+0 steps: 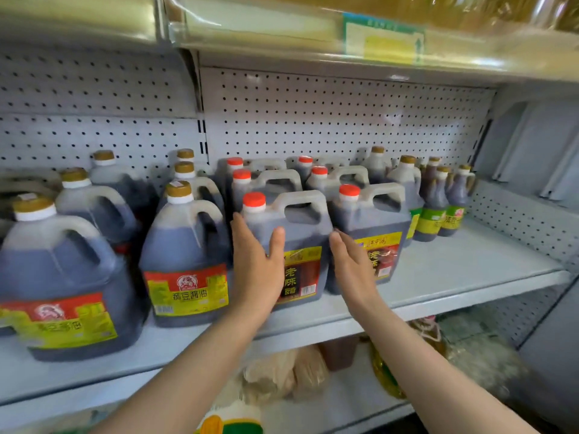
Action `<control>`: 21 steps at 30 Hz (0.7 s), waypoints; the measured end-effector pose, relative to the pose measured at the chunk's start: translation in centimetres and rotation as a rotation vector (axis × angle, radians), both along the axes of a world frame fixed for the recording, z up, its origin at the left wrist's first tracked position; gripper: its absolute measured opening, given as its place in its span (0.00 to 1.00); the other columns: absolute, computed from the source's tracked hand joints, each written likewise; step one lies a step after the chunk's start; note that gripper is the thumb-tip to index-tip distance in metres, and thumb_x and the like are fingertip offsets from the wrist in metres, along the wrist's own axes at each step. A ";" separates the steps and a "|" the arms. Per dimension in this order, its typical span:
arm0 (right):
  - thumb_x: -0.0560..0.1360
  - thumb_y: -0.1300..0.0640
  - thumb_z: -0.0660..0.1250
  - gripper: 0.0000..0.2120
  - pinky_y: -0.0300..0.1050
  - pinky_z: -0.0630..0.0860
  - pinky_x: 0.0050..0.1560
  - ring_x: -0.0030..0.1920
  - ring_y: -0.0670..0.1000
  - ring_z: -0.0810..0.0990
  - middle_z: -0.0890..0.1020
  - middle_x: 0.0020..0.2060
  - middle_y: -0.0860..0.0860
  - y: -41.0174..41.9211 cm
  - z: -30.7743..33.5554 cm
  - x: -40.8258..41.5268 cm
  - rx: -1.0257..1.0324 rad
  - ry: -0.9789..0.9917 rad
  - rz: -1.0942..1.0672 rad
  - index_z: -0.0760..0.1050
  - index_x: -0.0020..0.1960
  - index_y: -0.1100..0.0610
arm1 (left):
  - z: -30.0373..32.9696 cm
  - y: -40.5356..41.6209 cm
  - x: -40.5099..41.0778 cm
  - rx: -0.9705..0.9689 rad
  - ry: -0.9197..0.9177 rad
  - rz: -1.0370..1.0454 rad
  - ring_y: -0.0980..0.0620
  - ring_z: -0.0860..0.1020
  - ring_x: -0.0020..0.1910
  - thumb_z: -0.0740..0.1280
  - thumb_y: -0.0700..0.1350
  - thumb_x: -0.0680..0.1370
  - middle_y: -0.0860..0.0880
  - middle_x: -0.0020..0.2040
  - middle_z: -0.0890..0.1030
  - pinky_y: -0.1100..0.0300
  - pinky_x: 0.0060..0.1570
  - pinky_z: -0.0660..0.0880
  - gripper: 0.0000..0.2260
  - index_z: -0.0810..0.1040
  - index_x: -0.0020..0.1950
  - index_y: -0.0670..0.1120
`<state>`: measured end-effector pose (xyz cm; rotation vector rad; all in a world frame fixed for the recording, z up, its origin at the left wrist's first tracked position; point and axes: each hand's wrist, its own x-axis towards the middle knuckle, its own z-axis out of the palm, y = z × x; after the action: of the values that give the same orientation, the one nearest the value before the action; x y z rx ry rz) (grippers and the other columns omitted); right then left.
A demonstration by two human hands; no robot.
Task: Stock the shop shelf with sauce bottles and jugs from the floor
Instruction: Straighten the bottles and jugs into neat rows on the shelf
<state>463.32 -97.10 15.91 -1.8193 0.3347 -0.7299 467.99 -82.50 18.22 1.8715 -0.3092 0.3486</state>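
6 red-cap jugs, 2 hands w/ left hand, right hand

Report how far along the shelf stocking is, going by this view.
Done: gold-capped jugs and red-capped jugs already stand in rows on the shelf. In hand: the left hand lies flat against the front red-capped jug, while the right hand is open at its right side, apparently squaring it up. Left: bare shelf at the right; the floor stock is out of view.
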 end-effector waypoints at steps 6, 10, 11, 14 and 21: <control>0.76 0.32 0.57 0.27 0.52 0.72 0.68 0.61 0.49 0.78 0.83 0.58 0.47 0.7 -6.8 -1.0 0.224 0.168 0.021 0.79 0.61 0.49 | -7.0 1.4 -2.9 0.008 0.081 -0.032 0.49 0.57 0.78 0.61 0.53 0.82 0.47 0.80 0.58 0.63 0.73 0.53 0.32 0.52 0.81 0.43; 0.71 0.27 0.56 0.38 0.56 0.70 0.72 0.67 0.51 0.76 0.80 0.65 0.50 1.1 -7.7 -1.0 0.269 0.229 0.004 0.77 0.68 0.52 | -10.0 1.8 -2.7 0.087 0.205 -0.071 0.46 0.62 0.77 0.60 0.55 0.82 0.48 0.80 0.60 0.51 0.74 0.61 0.33 0.50 0.82 0.47; 0.68 0.25 0.55 0.41 0.56 0.69 0.72 0.67 0.51 0.76 0.80 0.66 0.50 1.3 -7.6 -1.1 0.262 0.217 0.003 0.76 0.69 0.52 | -10.3 1.8 -2.7 0.095 0.216 -0.082 0.46 0.62 0.77 0.60 0.56 0.82 0.48 0.80 0.59 0.51 0.74 0.62 0.33 0.49 0.82 0.48; 0.66 0.23 0.53 0.45 0.57 0.68 0.73 0.70 0.52 0.74 0.77 0.69 0.50 1.6 -7.5 -1.3 0.216 0.216 0.002 0.74 0.72 0.51 | -10.4 1.5 -2.4 0.105 0.251 -0.075 0.47 0.62 0.77 0.60 0.59 0.81 0.49 0.81 0.58 0.52 0.73 0.62 0.37 0.45 0.82 0.49; 0.64 0.17 0.52 0.51 0.57 0.67 0.74 0.71 0.52 0.72 0.75 0.71 0.48 1.2 -7.6 -1.6 0.208 0.263 0.097 0.68 0.75 0.49 | -10.3 0.8 -1.9 0.091 0.305 -0.026 0.46 0.66 0.75 0.60 0.63 0.80 0.49 0.80 0.60 0.48 0.72 0.65 0.38 0.46 0.82 0.50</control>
<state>461.75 -95.88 8.34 -1.7209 0.4726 -0.3728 466.06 -81.65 7.89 1.9746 -0.1430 0.0290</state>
